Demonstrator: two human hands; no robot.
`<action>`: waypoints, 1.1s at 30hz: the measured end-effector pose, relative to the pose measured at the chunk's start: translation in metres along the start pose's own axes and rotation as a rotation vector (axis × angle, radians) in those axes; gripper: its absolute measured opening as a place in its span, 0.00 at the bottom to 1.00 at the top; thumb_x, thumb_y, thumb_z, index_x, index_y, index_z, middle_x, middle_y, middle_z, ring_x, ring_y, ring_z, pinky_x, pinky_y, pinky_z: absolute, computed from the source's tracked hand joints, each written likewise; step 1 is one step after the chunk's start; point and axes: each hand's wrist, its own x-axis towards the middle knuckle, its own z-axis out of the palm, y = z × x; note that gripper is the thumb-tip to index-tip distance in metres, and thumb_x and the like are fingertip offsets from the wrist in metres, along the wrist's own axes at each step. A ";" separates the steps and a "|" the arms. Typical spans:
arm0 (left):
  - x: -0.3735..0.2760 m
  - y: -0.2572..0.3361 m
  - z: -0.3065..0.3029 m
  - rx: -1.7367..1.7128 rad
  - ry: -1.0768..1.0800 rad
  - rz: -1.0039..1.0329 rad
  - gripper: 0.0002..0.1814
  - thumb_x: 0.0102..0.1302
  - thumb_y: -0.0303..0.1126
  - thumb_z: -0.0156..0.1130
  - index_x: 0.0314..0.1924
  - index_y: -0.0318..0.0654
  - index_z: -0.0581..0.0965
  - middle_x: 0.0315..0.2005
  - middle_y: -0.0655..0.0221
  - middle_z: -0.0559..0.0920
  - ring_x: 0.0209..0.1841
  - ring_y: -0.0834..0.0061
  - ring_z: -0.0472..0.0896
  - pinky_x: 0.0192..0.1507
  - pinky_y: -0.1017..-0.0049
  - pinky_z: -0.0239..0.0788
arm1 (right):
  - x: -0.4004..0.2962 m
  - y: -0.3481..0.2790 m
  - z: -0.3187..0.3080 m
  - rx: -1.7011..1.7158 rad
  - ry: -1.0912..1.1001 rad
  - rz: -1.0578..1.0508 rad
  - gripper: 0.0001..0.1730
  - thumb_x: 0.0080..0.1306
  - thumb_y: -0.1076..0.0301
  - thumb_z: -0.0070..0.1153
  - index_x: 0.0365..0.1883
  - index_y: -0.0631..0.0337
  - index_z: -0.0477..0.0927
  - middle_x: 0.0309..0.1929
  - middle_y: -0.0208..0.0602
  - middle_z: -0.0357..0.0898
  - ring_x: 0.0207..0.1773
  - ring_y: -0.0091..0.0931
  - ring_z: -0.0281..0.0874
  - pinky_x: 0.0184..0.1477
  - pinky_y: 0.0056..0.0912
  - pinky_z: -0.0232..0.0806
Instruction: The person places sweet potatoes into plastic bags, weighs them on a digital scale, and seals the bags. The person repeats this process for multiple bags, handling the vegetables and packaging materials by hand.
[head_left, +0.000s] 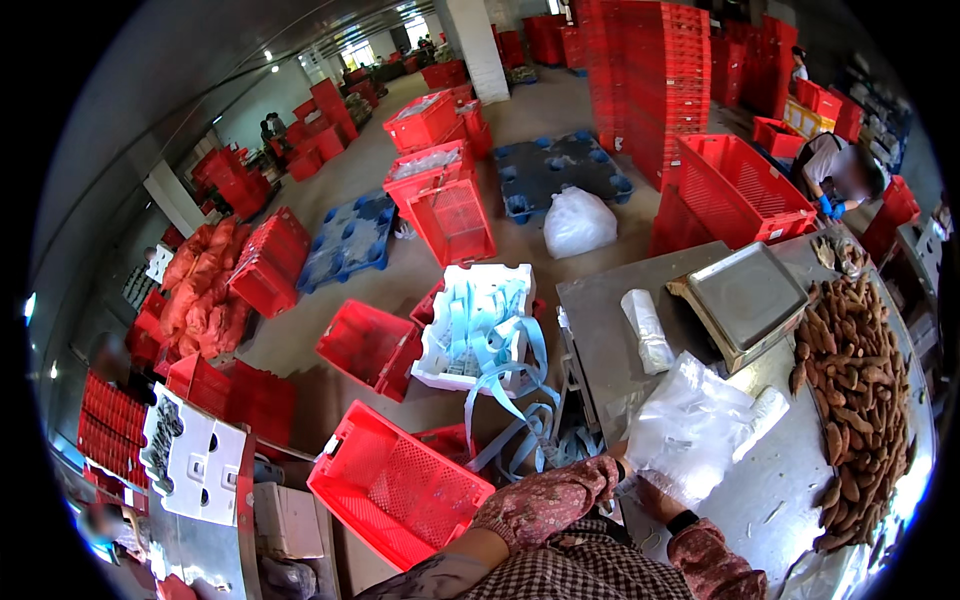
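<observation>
A clear plastic bag is bunched over the near edge of the metal table. My left hand grips its lower left edge, the fingers partly covered by the film. Close beside it, my right hand holds the bottom of the same bag, its fingertips hidden. A roll of clear plastic bags lies just to the right, partly under the bag. Another white plastic roll rests farther back. Behind the bag is a weighing scale with a bare metal pan. Long brown root vegetables form a heap along the right side.
Left of the table, a white foam box holds light-blue printed tape that trails to the floor. Red plastic crates stand near my left side. Across the table, a person in blue gloves bends beside a tall red crate.
</observation>
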 end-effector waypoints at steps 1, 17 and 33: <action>-0.009 0.010 -0.010 -0.026 0.003 0.123 0.22 0.58 0.46 0.55 0.47 0.37 0.74 0.40 0.56 0.78 0.44 0.68 0.75 0.47 0.70 0.63 | 0.000 -0.003 0.002 0.006 0.005 0.015 0.20 0.58 0.62 0.50 0.48 0.61 0.71 0.48 0.49 0.70 0.53 0.43 0.65 0.55 0.43 0.58; -0.025 -0.051 -0.017 0.385 -0.163 -0.155 0.26 0.48 0.49 0.65 0.42 0.39 0.76 0.36 0.55 0.80 0.40 0.58 0.77 0.42 0.66 0.67 | 0.005 -0.030 -0.017 0.092 -0.048 0.132 0.22 0.56 0.62 0.51 0.49 0.62 0.70 0.45 0.50 0.72 0.49 0.44 0.68 0.51 0.43 0.61; -0.048 0.000 -0.037 0.228 -0.163 -0.100 0.22 0.52 0.46 0.62 0.40 0.35 0.77 0.31 0.55 0.81 0.33 0.62 0.79 0.37 0.67 0.69 | -0.011 0.002 0.019 -0.002 -0.155 0.087 0.23 0.63 0.63 0.42 0.56 0.59 0.66 0.58 0.45 0.63 0.60 0.42 0.59 0.61 0.43 0.53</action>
